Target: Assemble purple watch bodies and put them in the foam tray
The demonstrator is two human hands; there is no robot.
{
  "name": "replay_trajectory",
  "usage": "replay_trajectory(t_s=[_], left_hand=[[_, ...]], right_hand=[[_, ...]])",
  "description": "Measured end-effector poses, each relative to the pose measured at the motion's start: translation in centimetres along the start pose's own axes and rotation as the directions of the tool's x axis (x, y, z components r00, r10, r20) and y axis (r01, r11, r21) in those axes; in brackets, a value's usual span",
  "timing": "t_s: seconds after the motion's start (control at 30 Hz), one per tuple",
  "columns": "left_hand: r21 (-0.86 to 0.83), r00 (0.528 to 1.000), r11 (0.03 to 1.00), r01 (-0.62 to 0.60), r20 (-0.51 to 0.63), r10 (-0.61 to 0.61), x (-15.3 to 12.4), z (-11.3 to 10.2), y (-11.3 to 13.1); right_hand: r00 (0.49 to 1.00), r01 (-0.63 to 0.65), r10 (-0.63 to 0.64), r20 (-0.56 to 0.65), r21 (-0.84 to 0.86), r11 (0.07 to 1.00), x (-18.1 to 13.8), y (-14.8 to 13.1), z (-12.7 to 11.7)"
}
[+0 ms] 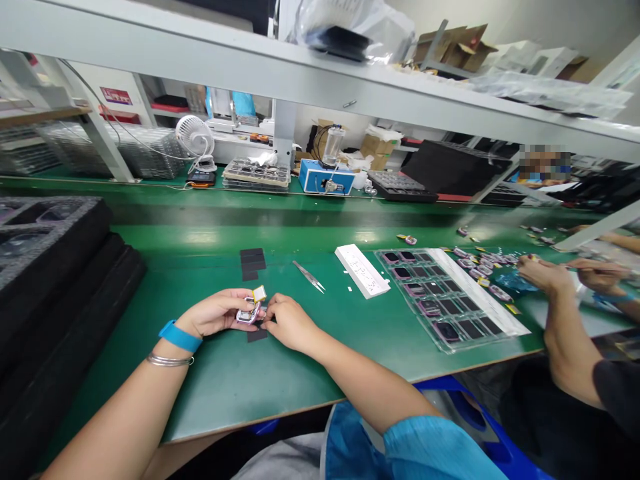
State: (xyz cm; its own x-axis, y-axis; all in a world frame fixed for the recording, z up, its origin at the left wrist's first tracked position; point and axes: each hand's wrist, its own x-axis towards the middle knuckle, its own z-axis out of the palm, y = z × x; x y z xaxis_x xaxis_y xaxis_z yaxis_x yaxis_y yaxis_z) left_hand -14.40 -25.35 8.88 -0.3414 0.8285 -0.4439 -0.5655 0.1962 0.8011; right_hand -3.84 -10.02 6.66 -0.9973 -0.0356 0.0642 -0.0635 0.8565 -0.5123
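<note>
My left hand (214,312), with a blue band and silver bangles at the wrist, grips a small pinkish-purple watch case (246,315) by its edges. The case is open at the back, and a white battery-like part with yellow tape (259,293) sticks up from it. At the case's right side, my right hand (291,325) has its fingers pinched together; what they hold is hidden. A black sheet piece (257,336) lies under the hands, and more black sheets (253,260) lie beyond them. Metal tweezers (309,277) rest on the green table to the right.
A white block with handwriting (363,270) and a clear tray of watch parts (450,303) lie rightward. Several watch cases (483,267) are heaped near a co-worker's hands (547,277). Black foam trays (65,280) stand left. A shelf (300,63) crosses overhead.
</note>
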Motion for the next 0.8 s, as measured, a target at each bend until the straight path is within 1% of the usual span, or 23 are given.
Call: replay_trajectory(t_s=[0.13,0.2,0.27,0.37,0.43,0.5,0.57,0.63,0.67,0.73,0.8], left_hand=[[0.002,1.0,1.0,-0.001,0.012,0.001,-0.1,-0.1,0.0],[0.002,1.0,1.0,0.002,0.022,-0.002,-0.1,-0.1,0.0],[0.0,0.999,1.0,0.006,0.031,-0.006,0.0,-0.1,0.1],[-0.009,0.999,1.0,0.011,0.032,-0.011,0.0,-0.3,0.1],[-0.017,1.0,1.0,0.012,0.025,-0.011,-0.1,-0.3,0.2],[-0.023,1.0,1.0,0.007,0.014,-0.007,-0.2,-0.2,0.2],[-0.031,1.0,0.999,-0.01,-0.028,0.009,-0.2,0.0,0.2],[-0.025,0.991,0.998,-0.054,-0.12,0.051,0.0,0.4,0.1],[-0.011,0.981,0.996,-0.083,-0.177,0.08,0.2,0.7,0.0],[0.032,0.95,0.99,-0.137,-0.28,0.14,0.5,1.2,-0.1],[0.068,0.923,0.983,-0.17,-0.339,0.183,0.8,1.7,-0.3]], right_hand=[[0.999,0.03,-0.026,0.041,-0.091,0.995,-0.2,0.0,0.2],[0.996,0.032,-0.025,0.082,-0.084,0.996,-0.3,-0.2,-0.1],[0.991,0.039,-0.037,0.125,-0.011,0.999,-0.5,-0.3,-0.8],[0.984,0.063,-0.09,0.154,0.171,0.983,-0.5,-0.2,-2.3],[0.984,0.087,-0.128,0.127,0.289,0.953,-0.5,0.1,-3.4],[0.99,0.093,-0.129,0.055,0.43,0.898,-0.4,0.4,-4.2],[0.998,0.062,-0.063,-0.02,0.602,0.796,-0.3,0.6,-4.5],[0.997,0.034,0.024,-0.069,0.736,0.677,-0.1,0.7,-4.4],[0.995,0.032,0.056,-0.087,0.773,0.633,0.0,0.8,-4.2],[0.989,0.044,0.09,-0.122,0.801,0.597,0.3,0.8,-3.6],[0.984,0.049,0.109,-0.143,0.795,0.605,0.6,0.9,-2.9]])
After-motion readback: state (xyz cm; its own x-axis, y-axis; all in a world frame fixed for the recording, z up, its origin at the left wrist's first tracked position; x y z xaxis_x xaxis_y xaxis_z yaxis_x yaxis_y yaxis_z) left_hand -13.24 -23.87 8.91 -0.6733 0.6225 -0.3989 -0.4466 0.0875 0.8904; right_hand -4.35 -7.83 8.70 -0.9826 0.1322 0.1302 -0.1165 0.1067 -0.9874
